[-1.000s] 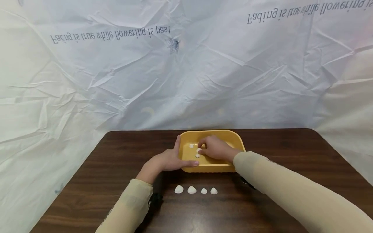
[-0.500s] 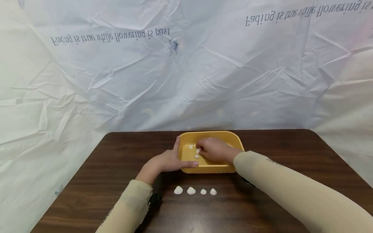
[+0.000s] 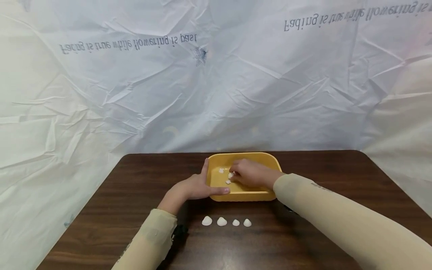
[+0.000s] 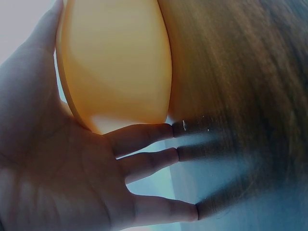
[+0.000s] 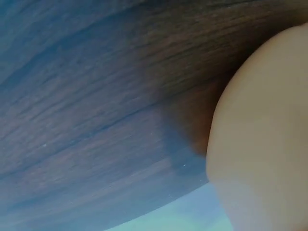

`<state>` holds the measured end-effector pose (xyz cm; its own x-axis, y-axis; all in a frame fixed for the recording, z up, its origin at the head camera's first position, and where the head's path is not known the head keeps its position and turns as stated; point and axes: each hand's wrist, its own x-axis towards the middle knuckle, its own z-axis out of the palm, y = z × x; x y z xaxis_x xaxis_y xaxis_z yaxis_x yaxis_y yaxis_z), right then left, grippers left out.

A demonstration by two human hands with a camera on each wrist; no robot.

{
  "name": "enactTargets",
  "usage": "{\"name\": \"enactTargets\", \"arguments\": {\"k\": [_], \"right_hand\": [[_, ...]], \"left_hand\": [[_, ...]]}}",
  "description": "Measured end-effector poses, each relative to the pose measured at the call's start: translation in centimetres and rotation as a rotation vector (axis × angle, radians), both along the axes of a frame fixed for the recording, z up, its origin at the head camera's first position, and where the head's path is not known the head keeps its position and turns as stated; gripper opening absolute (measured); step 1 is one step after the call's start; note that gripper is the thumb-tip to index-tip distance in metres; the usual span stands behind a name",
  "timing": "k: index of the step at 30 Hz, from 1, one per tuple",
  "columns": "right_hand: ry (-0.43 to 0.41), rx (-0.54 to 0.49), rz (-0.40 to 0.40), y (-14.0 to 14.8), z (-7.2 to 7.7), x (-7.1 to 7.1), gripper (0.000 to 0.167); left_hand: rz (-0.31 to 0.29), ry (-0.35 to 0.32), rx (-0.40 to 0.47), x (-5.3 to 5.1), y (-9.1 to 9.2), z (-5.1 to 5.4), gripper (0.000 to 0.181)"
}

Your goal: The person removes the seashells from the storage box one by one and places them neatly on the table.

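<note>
In the head view a yellow bin (image 3: 246, 196) stands near the table's far edge. My left hand (image 3: 195, 186) lies against its left front corner, thumb along the front rim and fingers extended; the left wrist view shows this hand (image 4: 67, 163) with straight, spread fingers beside the bin's wall (image 4: 120, 57). Inside the bin, my right hand (image 3: 251, 173) pinches a small white shell (image 3: 231, 175) between thumb and fingertips. Two more white pieces, one at the back left (image 3: 221, 170) and one just below the fingers (image 3: 228, 182), lie on the bin's floor.
Several white shells (image 3: 221, 221) form a row on the dark wooden table (image 3: 135, 210), in front of the bin. Behind the table hangs a wrinkled pale cloth (image 3: 236, 93). The right wrist view shows the bin's outer wall (image 5: 260, 120) and tabletop (image 5: 96, 96).
The right hand has shifted slightly within the bin, its fingers staying at the same shell. The left hand keeps its place on the corner.
</note>
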<state>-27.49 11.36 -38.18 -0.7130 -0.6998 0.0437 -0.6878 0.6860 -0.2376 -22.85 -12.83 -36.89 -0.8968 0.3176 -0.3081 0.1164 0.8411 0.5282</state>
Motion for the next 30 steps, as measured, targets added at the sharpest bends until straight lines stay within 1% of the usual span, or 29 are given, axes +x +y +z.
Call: {"name": "enactTargets", "arguments": {"k": [3, 7, 10, 13, 15, 18, 22, 25, 27, 28, 30], "right_hand": [[-0.026, -0.073, -0.026, 0.7, 0.9, 0.0, 0.018], [-0.001, -0.117, -0.042, 1.9, 2.7, 0.4, 0.025], [-0.007, -0.145, -0.039, 2.9, 3.9, 1.3, 0.028], [-0.043, -0.198, -0.046, 4.1, 4.4, 2.6, 0.029], [-0.062, -0.238, -0.059, 4.8, 4.4, 3.7, 0.029], [-0.082, -0.296, -0.074, 5.9, 3.9, 5.4, 0.03], [-0.061, -0.371, -0.058, 6.8, 3.2, 7.7, 0.027], [-0.031, -0.437, -0.019, 7.1, 2.6, 9.4, 0.021], [-0.035, -0.473, 0.017, 7.2, 2.1, 10.3, 0.018], [-0.047, -0.487, 0.039, 7.3, 1.7, 10.7, 0.016], [-0.098, -0.504, 0.073, 7.4, 1.0, 11.4, 0.014]], "left_hand": [[-0.002, 0.005, -0.002, 0.0, 0.1, -0.1, 0.145], [0.012, 0.001, -0.009, 0.0, 0.1, -0.2, 0.145], [0.018, -0.002, -0.01, 0.0, 0.1, -0.2, 0.145], [0.015, -0.001, -0.007, -0.1, 0.1, -0.3, 0.145], [0.011, -0.001, 0.0, -0.2, 0.1, -0.3, 0.145], [0.012, -0.001, 0.002, -0.3, 0.2, -0.4, 0.145], [0.011, -0.006, 0.025, -0.2, 0.2, -0.4, 0.145], [0.002, -0.01, 0.047, -0.2, 0.1, -0.5, 0.144], [-0.004, -0.01, 0.057, -0.2, 0.0, -0.5, 0.144], [-0.007, -0.009, 0.06, -0.2, 0.0, -0.5, 0.143], [-0.012, -0.008, 0.064, -0.2, 0.0, -0.5, 0.143]]}}
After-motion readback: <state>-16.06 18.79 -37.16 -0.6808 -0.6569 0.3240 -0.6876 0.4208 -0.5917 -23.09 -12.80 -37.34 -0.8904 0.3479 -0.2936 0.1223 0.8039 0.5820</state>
